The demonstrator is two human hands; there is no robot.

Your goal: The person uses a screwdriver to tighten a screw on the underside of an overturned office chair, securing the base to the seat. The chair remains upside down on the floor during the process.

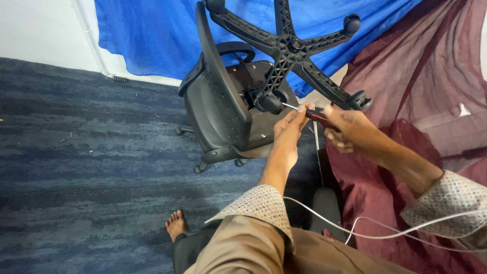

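A black office chair lies tipped on its side, its five-arm wheeled base pointing up. My right hand grips the red-and-black handle of a screwdriver. Its metal shaft reaches left to the mechanism under the seat. My left hand rests fingers on the shaft near the handle, steadying it. Both sleeves are patterned beige.
A blue tarp hangs behind the chair and a maroon cloth drapes at the right. Dark blue carpet covers the floor. My bare foot shows below. A white cable crosses my lap.
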